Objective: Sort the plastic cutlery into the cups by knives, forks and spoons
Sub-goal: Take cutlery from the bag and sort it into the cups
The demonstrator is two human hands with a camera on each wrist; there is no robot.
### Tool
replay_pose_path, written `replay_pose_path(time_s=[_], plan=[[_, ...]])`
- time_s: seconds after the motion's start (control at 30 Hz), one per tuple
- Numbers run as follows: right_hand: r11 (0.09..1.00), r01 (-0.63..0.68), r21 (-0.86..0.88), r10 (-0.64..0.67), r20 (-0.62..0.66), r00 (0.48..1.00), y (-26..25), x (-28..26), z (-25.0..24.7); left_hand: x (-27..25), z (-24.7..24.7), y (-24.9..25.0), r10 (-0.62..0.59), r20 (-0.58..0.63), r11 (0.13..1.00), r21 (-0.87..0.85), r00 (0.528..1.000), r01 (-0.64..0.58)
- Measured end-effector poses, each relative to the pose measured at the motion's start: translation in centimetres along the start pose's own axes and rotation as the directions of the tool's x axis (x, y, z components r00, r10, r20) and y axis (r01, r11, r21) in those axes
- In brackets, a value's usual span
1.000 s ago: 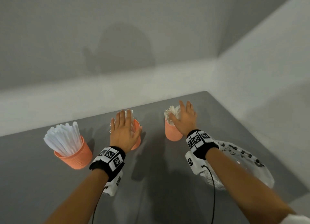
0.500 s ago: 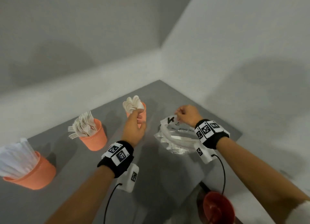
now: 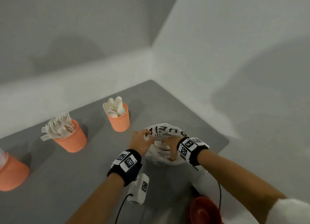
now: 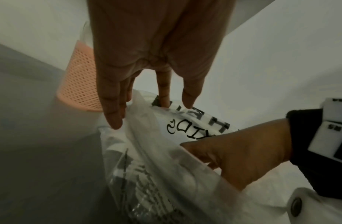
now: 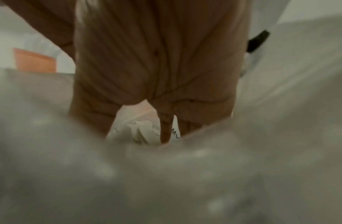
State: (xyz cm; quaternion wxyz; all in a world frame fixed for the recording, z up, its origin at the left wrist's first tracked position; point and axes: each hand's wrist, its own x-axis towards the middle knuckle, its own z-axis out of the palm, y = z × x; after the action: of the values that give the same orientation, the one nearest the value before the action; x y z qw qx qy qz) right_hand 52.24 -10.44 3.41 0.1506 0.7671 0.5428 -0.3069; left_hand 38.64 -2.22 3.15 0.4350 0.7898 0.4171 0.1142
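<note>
Since a moment ago the right hand (image 3: 169, 144) has gone into the crumpled printed clear plastic bag (image 3: 165, 130), its grasp hidden, the left hand (image 3: 140, 140) pinching the rim at nine o'clock; ten o'clock, orange cups of white spoons (image 3: 114, 107) and forks (image 3: 58, 128) look full, so little remains.

So there's a crinkly see-through plastic bag (image 3: 165, 131) with black lettering sitting on the grey table (image 3: 70, 181), over at about 3 o'clock. A dark red bowl (image 3: 205, 210) sits down at 5 o'clock. White walls (image 3: 234, 39) meet in a corner at 12.
</note>
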Motion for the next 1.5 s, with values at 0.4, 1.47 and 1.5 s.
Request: replay_pose_path(time_s=[0.4, 1.47, 1.5], plan=[[0.990, 0.123, -0.064, -0.132, -0.153, 0.979, -0.4, 2.4, 0.5, -2.1, 1.7, 0.8, -0.155, -0.041, 0.981, 0.112, 0.987, 0.158], [0.947, 0.201, 0.252, -0.140, -0.241, 0.960, 0.0, 1.4, 2.8, -4.4, 0.4, 2.4, -0.211, -0.089, 0.977, -0.047, 0.973, 0.207], [0.948, 0.193, 0.253, -0.130, -0.246, 0.961, 0.0, 1.2, 2.9, -4.4, 0.5, 2.3, -0.222, -0.072, 0.974, -0.053, 0.972, 0.219]])
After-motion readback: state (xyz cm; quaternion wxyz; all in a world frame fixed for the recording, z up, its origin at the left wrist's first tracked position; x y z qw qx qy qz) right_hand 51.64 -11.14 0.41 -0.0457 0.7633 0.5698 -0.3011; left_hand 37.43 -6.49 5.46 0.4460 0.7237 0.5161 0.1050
